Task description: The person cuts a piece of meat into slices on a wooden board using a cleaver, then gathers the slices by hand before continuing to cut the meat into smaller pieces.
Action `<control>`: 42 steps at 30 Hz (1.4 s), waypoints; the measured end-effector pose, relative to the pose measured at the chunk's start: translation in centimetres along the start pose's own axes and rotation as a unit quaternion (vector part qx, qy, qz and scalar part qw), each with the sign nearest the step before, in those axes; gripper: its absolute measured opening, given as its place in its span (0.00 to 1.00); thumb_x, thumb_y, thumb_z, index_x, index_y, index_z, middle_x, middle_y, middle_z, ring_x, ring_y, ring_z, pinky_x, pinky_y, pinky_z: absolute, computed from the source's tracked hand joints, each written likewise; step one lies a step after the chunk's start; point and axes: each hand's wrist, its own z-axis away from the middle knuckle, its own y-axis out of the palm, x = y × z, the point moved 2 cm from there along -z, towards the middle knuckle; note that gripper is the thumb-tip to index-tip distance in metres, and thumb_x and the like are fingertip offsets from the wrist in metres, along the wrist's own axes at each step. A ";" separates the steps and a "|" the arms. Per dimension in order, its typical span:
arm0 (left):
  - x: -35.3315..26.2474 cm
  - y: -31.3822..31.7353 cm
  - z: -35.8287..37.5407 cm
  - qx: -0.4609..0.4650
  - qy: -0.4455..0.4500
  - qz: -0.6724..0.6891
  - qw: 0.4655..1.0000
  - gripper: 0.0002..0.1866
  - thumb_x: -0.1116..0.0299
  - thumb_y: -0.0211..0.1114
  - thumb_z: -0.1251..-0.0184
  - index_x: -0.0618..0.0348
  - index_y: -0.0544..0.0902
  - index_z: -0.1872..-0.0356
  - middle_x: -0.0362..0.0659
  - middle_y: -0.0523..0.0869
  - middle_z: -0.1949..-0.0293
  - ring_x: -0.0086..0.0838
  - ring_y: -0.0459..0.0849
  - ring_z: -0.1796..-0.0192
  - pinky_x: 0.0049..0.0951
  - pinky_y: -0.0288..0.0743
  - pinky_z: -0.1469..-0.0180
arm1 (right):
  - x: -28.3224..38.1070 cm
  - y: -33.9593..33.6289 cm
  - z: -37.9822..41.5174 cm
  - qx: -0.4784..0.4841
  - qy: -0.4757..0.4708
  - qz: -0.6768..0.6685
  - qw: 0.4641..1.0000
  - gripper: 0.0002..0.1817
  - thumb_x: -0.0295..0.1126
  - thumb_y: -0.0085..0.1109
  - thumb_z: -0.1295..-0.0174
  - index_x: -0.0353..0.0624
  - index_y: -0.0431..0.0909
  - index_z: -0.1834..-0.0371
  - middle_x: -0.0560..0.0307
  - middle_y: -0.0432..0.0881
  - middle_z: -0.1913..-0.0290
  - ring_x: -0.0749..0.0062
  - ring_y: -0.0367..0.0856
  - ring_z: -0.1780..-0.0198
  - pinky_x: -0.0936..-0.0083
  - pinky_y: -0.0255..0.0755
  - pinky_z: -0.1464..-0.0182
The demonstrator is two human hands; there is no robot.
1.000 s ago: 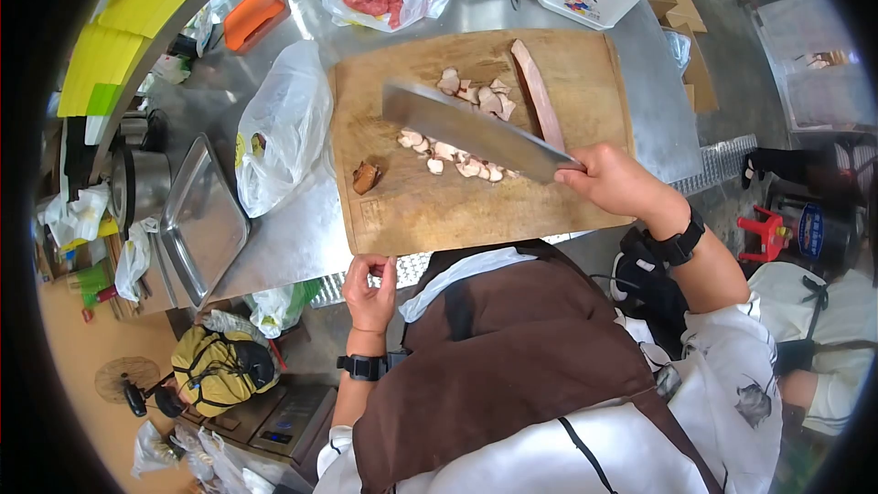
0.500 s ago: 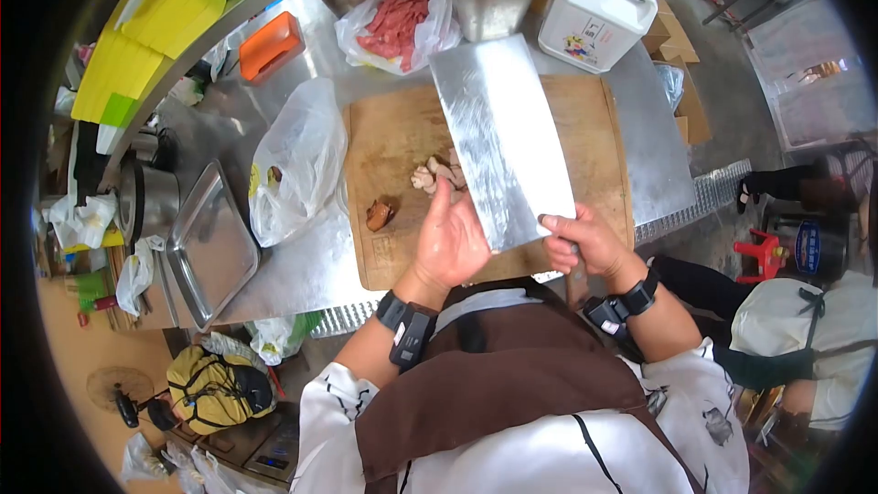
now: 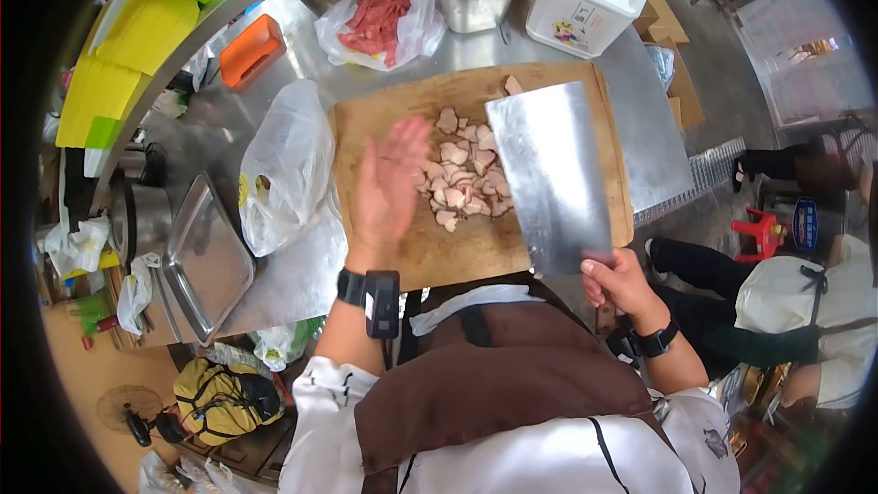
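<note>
My right hand (image 3: 624,285) grips the handle of a broad cleaver (image 3: 554,178), its wide shiny blade slanting up and away over the right side of a wooden cutting board (image 3: 402,261). A heap of pale, dark-edged chopped slices (image 3: 466,174) lies at the board's middle, left of the blade. One more pale piece (image 3: 513,84) shows just above the blade's far end. Over the board's left side, my left hand (image 3: 389,183) is open with fingers stretched out, slightly blurred, palm toward the slices. It holds nothing.
Behind the board stand a bag of raw red meat (image 3: 380,20), a steel container (image 3: 477,0) and a white jug (image 3: 585,5). To the left are a plastic bag (image 3: 288,165), a steel tray (image 3: 208,261) and an orange container (image 3: 251,50). Another person (image 3: 796,311) is at the right.
My left hand has moved left, away from the blade. The cleaver has shifted right, uncovering the chopped slices. The brown piece at the board's left no longer shows.
</note>
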 end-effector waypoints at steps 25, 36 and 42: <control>0.4 -9.8 8.5 -0.073 0.085 -0.175 0.978 0.12 0.79 0.63 0.30 0.61 0.75 0.48 0.41 0.82 0.52 0.25 0.81 0.49 0.27 0.77 0.45 | -0.2 11.2 -0.5 -0.079 -0.096 0.405 0.906 0.11 0.30 0.60 0.33 0.29 0.78 0.65 0.39 0.80 0.75 0.53 0.80 0.74 0.66 0.73 0.68; -0.2 -9.7 8.8 -0.052 -0.040 -0.015 0.998 0.11 0.67 0.55 0.21 0.57 0.74 0.44 0.44 0.83 0.47 0.30 0.83 0.47 0.34 0.79 0.45 | -0.7 12.2 -0.2 -0.087 -0.085 0.410 0.904 0.11 0.30 0.60 0.33 0.30 0.78 0.66 0.37 0.79 0.75 0.49 0.80 0.73 0.65 0.72 0.68; 1.3 -11.3 9.2 -0.090 -0.085 -0.176 0.976 0.08 0.69 0.56 0.22 0.58 0.75 0.48 0.42 0.84 0.51 0.29 0.83 0.50 0.33 0.79 0.48 | -0.9 12.4 -0.3 -0.082 -0.133 0.431 0.889 0.10 0.31 0.60 0.33 0.31 0.79 0.65 0.36 0.80 0.74 0.43 0.80 0.71 0.61 0.72 0.67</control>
